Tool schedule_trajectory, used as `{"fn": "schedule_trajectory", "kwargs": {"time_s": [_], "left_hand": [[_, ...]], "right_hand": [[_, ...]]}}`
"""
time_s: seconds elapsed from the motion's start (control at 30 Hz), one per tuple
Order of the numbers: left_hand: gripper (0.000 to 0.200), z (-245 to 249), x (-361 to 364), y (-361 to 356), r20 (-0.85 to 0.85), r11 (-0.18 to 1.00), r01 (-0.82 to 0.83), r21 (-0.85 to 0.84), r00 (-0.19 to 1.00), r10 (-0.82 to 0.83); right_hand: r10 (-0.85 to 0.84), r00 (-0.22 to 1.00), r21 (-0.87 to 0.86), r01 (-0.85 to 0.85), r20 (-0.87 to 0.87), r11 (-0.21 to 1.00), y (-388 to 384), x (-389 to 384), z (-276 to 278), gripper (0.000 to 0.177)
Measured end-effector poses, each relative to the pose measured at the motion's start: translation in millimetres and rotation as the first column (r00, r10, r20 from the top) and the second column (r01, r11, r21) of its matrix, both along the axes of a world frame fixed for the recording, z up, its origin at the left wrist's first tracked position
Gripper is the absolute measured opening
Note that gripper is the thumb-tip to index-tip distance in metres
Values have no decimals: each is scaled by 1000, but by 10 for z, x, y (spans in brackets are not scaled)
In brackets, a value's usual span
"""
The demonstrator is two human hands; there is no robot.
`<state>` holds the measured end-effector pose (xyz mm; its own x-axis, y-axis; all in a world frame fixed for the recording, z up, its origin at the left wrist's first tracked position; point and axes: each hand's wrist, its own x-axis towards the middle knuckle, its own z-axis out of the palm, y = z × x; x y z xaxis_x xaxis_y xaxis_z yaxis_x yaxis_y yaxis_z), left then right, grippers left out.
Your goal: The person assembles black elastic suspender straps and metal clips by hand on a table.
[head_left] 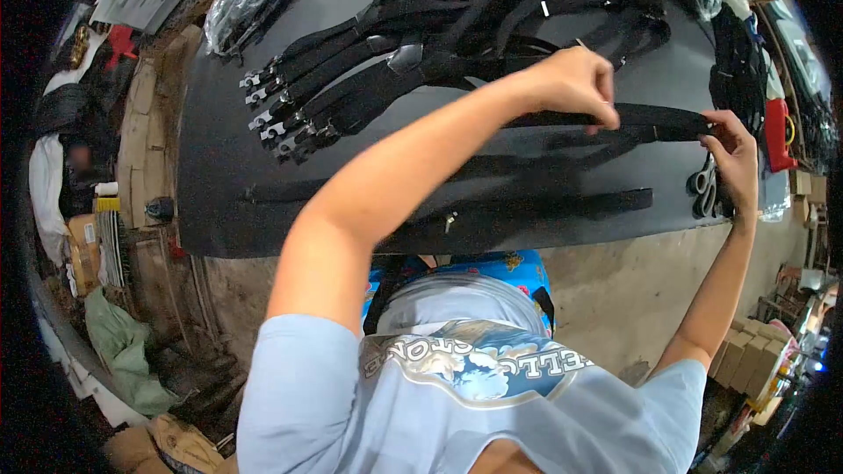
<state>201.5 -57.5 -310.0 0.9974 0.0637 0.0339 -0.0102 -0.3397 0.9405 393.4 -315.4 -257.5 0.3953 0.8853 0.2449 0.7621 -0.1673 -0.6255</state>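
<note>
My left hand (575, 88) is over the middle of the dark table (211, 167), its fingers curled together above a black elastic strap (650, 114); what they hold, if anything, is hidden. Near the table's right side, my right hand (733, 145) pinches the strap's right end. Scissors with grey handles (702, 184) lie just below that hand. Closer to my body, another black strap (571, 204) lies flat, with a small metal piece (450, 221) by it. Behind my left arm is a large pile of black suspenders (474, 22) with metal clips (281, 132) at the left.
A clear plastic bag (250, 0) with dark contents sits at the back left. More black straps (736, 61) hang over the right edge, beside a red object (778, 133). Cardboard boxes (751, 355) stand at lower right, and a green sack (127, 347) at lower left.
</note>
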Motion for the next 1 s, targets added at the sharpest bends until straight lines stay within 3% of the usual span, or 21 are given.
{"fn": "schedule_trajectory", "kwargs": {"time_s": [0.03,0.07,0.1,0.2,0.23,0.33,0.4,0.43,0.5,0.53,0.6,0.63,0.67,0.7,0.73,0.77,0.83,0.9,1.0], "left_hand": [[29,-8,-158,87,-21,998,7,-65,1000,-8],[26,6,-336,164,-84,963,50,-264,994,-75],[23,-11,-477,238,-138,943,33,-330,987,-83],[23,-122,-852,418,-222,920,-26,-392,973,-67],[24,-137,-948,449,-236,899,-51,-435,970,-59],[23,-152,-1144,541,-258,891,-97,-444,966,-24],[22,-191,-1222,565,-253,891,-101,-443,967,-17],[22,-192,-1261,571,-249,889,-105,-446,968,-11],[23,-189,-1331,578,-238,864,-128,-486,971,9],[23,-183,-1353,580,-235,863,-129,-488,972,13],[23,-164,-1369,584,-245,870,-139,-474,969,22],[23,-155,-1372,580,-237,869,-134,-477,971,20],[23,-143,-1363,576,-227,884,-132,-449,973,30],[23,-138,-1352,567,-218,896,-131,-424,975,39],[23,-137,-1345,559,-213,893,-128,-431,976,37],[22,-139,-1344,557,-217,886,-130,-446,976,34],[21,-186,-1328,553,-211,880,-129,-458,977,34],[20,-178,-1313,542,-222,873,-134,-469,975,31],[21,-156,-1311,558,-229,876,-111,-470,973,1]], "right_hand": [[-83,986,-45,77,-147,996,-54,64,-29,28],[-171,943,-102,147,-286,984,-100,126,-77,27],[-131,911,-75,111,-392,991,-125,196,-175,23],[-207,671,-14,281,-712,960,-4,10,-318,26],[-198,676,-10,272,-710,962,15,0,-358,26],[-172,452,-60,252,-875,966,1,66,-532,22],[-87,314,25,336,-945,942,42,13,-692,22],[-88,318,23,330,-944,944,45,14,-737,22],[132,-82,101,304,-988,947,30,30,-816,24],[130,-79,101,300,-988,949,40,-3,-850,24],[63,-180,-26,453,-982,891,54,-68,-916,23],[-56,-11,-56,393,-998,918,78,-74,-911,32],[-58,-1,-54,395,-998,917,104,-68,-888,32],[-335,600,49,531,-726,846,134,-84,-895,39],[-551,830,223,555,-85,802,207,-208,-874,47],[-544,795,323,457,269,828,423,-632,-506,52],[-202,806,230,84,556,970,754,-1189,-65,49],[118,920,108,-170,374,979,987,-1533,-63,47],[384,861,-31,-397,335,917,1254,-1666,-322,49]]}}
